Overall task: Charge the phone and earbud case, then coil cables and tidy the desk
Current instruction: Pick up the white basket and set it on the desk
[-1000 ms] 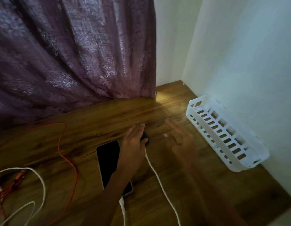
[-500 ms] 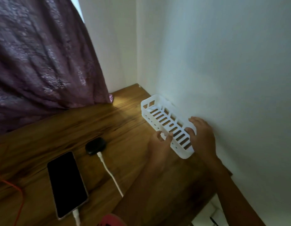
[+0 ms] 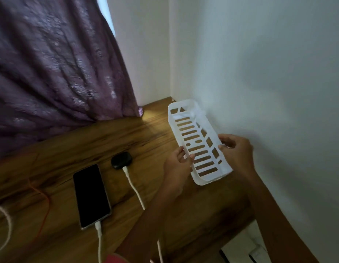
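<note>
Two hands, left hand (image 3: pixel 177 164) and right hand (image 3: pixel 236 152), fingers clamped on one white basket (image 3: pixel 195 141).

Purple curtain (image 3: pixel 51 73), white corner walls (image 3: pixel 260 63), wooden desk (image 3: pixel 89 141)

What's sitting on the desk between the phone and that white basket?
In the head view, the black earbud case and its white cable lie between the phone and the white basket.

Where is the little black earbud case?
The earbud case sits mid-desk, just beyond the phone, left of the white basket, with a white cable plugged in.
</note>
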`<state>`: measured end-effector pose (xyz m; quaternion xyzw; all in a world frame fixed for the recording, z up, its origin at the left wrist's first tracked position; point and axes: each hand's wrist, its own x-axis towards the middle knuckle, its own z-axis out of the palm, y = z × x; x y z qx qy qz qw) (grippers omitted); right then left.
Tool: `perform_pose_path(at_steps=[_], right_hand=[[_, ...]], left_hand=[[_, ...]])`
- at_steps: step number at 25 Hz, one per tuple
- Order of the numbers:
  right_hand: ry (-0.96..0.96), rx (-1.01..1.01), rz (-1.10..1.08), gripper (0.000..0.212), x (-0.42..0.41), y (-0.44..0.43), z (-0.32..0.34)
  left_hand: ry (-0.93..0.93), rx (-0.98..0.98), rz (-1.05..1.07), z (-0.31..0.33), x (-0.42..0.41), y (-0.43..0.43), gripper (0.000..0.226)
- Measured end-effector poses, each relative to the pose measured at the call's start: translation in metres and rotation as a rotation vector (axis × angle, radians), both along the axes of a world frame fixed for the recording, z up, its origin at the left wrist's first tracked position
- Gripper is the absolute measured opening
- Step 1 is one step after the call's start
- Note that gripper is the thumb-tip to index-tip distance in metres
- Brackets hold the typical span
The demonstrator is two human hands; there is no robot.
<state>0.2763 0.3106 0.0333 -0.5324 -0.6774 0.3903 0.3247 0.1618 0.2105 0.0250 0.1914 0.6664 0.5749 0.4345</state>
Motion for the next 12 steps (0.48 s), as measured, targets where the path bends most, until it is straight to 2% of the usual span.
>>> perform_pose_path(at_steps=[3,5,7,12], right_hand=[[0.2,-0.088,0.107,0.027,-0.018,-0.027,0.017],[0.26,-0.121,0.243,0.027,-0.036,-0.052,0.029],[0.274,-0.145,0.352,0.024,-0.06,-0.081,0.034],[0.262,-0.209,0.419,0.023,-0.108,-0.164,0.017]], left_hand=[[0.024,0.045,0.054,0.017,-0.021,-0.033,0.044],[0.056,0.049,0.112,0.03,-0.038,-0.062,0.039],[0.087,0.039,0.172,0.041,-0.054,-0.098,0.034],[0.128,0.039,0.269,0.046,-0.081,-0.199,0.029]])
